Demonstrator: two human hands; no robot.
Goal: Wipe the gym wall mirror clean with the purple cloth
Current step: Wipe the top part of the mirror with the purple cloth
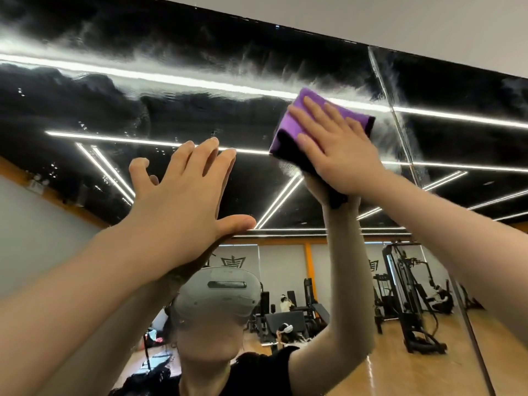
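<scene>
Right hand (337, 150) flat on folded purple cloth (288, 135) (streaky wet mirror (200, 67)), left hand (183, 192) open, fingers spread

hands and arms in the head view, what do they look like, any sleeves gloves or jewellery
Both are bare: the left hand and right hand have no gloves, and no rings show on the fingers. Neither forearm has a sleeve, watch or band. The mirror reflection shows a black short-sleeved top.
</scene>
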